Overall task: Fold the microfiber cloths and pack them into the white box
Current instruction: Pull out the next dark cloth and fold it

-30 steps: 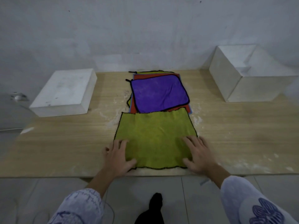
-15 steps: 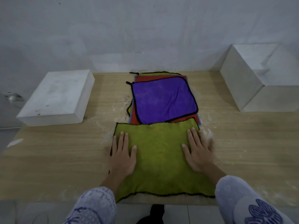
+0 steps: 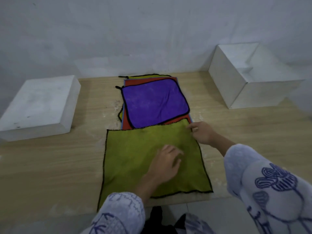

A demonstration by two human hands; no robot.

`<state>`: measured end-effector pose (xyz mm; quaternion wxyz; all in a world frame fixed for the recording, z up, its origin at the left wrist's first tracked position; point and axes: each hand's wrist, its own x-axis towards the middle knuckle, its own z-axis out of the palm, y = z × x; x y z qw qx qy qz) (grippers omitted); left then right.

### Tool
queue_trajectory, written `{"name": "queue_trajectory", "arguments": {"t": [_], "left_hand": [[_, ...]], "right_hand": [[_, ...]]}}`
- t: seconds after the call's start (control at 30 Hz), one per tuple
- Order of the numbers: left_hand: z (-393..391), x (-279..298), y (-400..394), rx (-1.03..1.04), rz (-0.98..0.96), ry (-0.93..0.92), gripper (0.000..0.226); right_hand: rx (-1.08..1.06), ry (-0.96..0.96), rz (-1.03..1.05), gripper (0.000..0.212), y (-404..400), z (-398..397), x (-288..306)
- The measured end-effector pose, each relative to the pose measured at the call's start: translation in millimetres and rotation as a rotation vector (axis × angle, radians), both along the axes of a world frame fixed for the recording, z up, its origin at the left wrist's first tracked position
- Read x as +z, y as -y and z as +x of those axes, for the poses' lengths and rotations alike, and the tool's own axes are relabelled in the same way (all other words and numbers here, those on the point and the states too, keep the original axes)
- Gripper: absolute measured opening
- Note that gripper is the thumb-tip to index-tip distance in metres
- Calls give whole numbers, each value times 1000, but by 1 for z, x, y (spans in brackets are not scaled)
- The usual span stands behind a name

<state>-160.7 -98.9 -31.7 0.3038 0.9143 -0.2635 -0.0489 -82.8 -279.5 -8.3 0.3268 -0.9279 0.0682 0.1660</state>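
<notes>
I observed the olive-green cloth [image 3: 135, 157] lying flat on the bench [image 3: 50, 166], long axis running away from me. My left hand [image 3: 164, 163] rested relaxed upon it; my right hand [image 3: 201, 132] pinched its far right corner.

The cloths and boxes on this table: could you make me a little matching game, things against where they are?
Things:
1. green cloth
2. purple cloth
3. open white box
4. closed white box

Places:
A. table's left side
B. top of the pile
C. nearest, spread flat
D. table's right side

Pairs: 1-C, 2-B, 3-D, 4-A
</notes>
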Motion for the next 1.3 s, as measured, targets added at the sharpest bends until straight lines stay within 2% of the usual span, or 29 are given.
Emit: {"name": "queue_trajectory", "arguments": {"t": [0.1,0.2,0.3,0.37,0.43,0.57,0.63,0.73,0.87,1.07,1.17,1.3], "left_hand": [[-7,-9,31,-133,-28,8,20],[-11,-15,57,-198,-45,-18,19],[-14,-21,71,-164,-15,-28,32],[-17,-26,74,-127,71,-25,46],[-21,-27,77,-91,141,-24,54],[-32,-33,82,-16,117,41,28],[-34,-32,82,31,69,-18,20],[-38,-22,76,224,-120,-242,26],[-46,-11,58,508,-383,-310,31],[-41,15,9,490,-358,-407,37],[-37,21,-13,469,-345,-472,40],[-43,20,-53,560,-448,-491,49]], "right_hand": [[33,-61,72,34,8,7,-2],[-21,-76,192,35,17,13,-4],[-35,-90,249,31,24,16,-5],[-21,-74,247,30,26,17,-5],[39,-62,208,39,30,19,-5],[195,20,33,56,30,22,-9],[189,4,90,56,30,23,-11],[139,-1,183,47,30,22,-12],[-20,-48,257,30,26,25,-8],[-127,-183,565,30,-14,32,12],[-62,-161,611,26,-44,31,23],[10,-73,612,31,-98,27,32]]}}
